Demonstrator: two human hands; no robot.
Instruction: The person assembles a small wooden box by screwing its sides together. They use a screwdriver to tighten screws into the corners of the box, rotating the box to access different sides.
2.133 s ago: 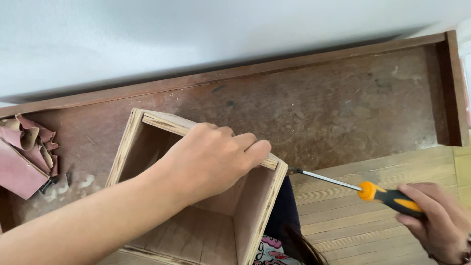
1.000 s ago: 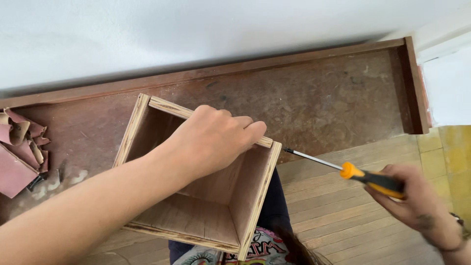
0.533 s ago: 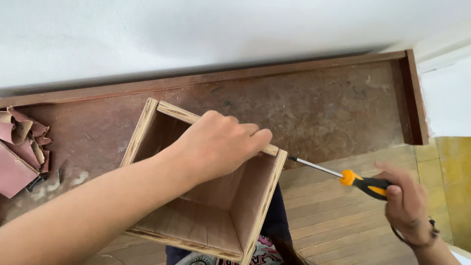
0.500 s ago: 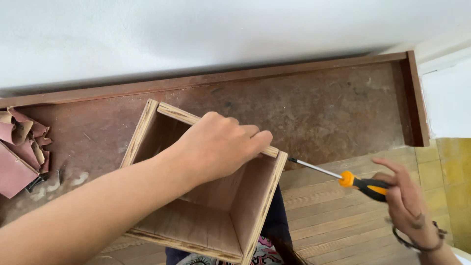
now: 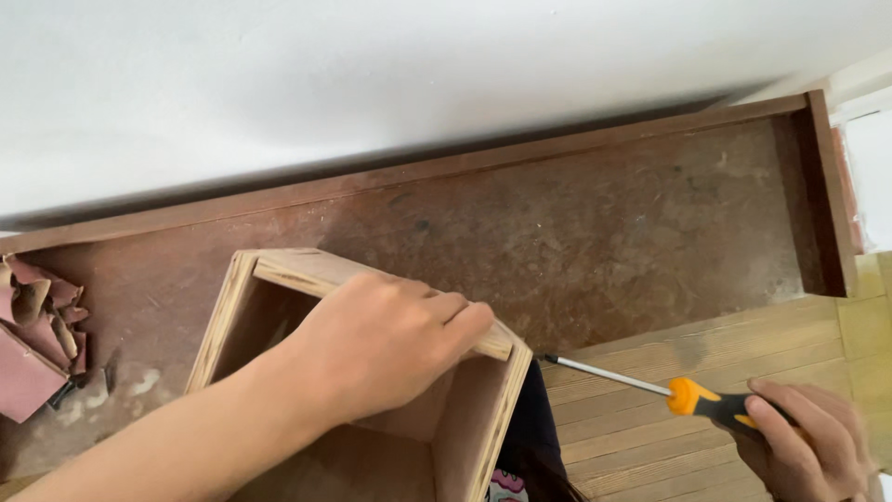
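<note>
Screwdriver [image 5: 692,395] handle hidden by right hand [image 5: 808,446].

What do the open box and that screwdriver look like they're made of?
The box looks like bare plywood: pale, unpainted, with layered stripes along its cut edges. The screwdriver has a shiny shaft, probably steel, and an orange and black handle, likely plastic or rubber, held in the right hand.

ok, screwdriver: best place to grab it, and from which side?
Probably the black-and-orange handle of the screwdriver, approached from the right, where the right hand wraps it. The thin metal shaft points left at the open wooden box, which the left hand steadies, so that end stays free.
</note>
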